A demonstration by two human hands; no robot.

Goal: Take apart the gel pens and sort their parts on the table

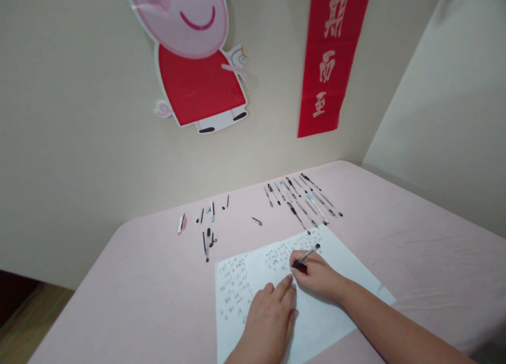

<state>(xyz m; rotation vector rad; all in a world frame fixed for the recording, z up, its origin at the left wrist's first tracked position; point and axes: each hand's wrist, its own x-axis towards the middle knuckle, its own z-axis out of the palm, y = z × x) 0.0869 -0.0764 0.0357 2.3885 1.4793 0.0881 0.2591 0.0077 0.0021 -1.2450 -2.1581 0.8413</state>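
A large sheet of white paper (340, 253) lies on the pink-covered table, with rows of small dark handwriting on its left and upper parts. My right hand (316, 273) is closed round a clear-barrelled pen (307, 256) with a black end. The pen leans up to the right, and its tip is hidden by my fingers near the written rows. Flat on the sheet, just left of and below the right hand, rests my left hand (272, 311), its fingers stretched out and holding nothing.
Several pens (298, 216) lie in slanted rows beyond the paper at the back right. Caps and pen parts (207, 243) are scattered at the back left, near a pink-and-white pen (181, 224). A small black piece (256, 221) lies between. The wall (98, 143) stands behind the table (158, 301).
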